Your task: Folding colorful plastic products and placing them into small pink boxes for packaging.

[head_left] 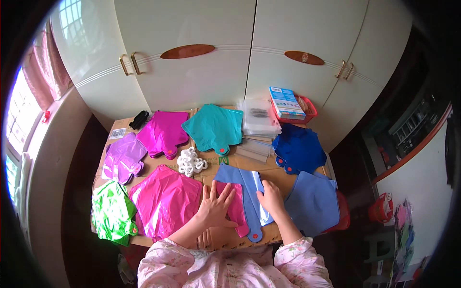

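Note:
In front of me lies a flat, slate-blue foil balloon with its round-ended tab toward me. A folded hot-pink foil balloon rests on its left part. My left hand is spread flat with the fingers apart, pressing on the pink one. My right hand is closed on the right edge of the blue balloon, which is folded over in a shiny strip. Its fingertips are partly hidden. Left of my left hand is a stack of pink balloons; right of my right hand, a slate-blue stack.
Around the cardboard lie green, lilac, magenta, teal and dark blue balloon stacks. White rolls, clear plastic bags and a red basket with a blue box are there too. Cabinet doors stand behind.

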The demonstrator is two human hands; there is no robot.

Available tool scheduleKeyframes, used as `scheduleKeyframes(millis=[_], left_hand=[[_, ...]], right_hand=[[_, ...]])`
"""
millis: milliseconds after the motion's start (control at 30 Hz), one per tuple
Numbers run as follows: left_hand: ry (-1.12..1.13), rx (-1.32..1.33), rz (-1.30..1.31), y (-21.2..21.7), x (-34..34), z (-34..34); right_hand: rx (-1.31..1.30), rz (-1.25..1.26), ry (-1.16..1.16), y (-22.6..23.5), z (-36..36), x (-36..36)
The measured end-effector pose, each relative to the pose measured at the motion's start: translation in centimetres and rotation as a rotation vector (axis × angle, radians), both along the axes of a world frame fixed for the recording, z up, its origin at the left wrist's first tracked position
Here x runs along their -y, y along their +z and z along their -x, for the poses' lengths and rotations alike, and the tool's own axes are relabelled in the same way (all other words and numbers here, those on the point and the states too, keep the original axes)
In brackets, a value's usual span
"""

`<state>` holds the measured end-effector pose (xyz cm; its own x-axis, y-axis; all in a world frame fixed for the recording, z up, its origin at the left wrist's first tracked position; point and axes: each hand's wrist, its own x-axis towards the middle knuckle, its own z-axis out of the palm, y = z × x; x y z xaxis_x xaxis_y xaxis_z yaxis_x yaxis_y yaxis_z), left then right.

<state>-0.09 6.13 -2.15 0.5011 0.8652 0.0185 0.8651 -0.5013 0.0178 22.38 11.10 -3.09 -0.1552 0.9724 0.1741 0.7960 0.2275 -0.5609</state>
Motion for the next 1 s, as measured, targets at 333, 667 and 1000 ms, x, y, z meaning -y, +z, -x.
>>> scheduleKeyframes(millis=[333, 667, 1000], left_hand=[[-0.023, -0.022, 0.0, 0.1, 0.0, 0.0], [-0.027, 0.013, -0.004, -0.2, 0.0, -0.1], [-0.005, -0.062, 0.132, 0.4, 0.0, -0.4]], right_hand=[[-0.135, -0.129, 0.072, -0.7, 0.1, 4.0], [0.093, 0.049, -0.036, 0.0, -1.6, 2.6], [-0.123, 0.024, 0.091, 0.4, -0.7, 4.6]])
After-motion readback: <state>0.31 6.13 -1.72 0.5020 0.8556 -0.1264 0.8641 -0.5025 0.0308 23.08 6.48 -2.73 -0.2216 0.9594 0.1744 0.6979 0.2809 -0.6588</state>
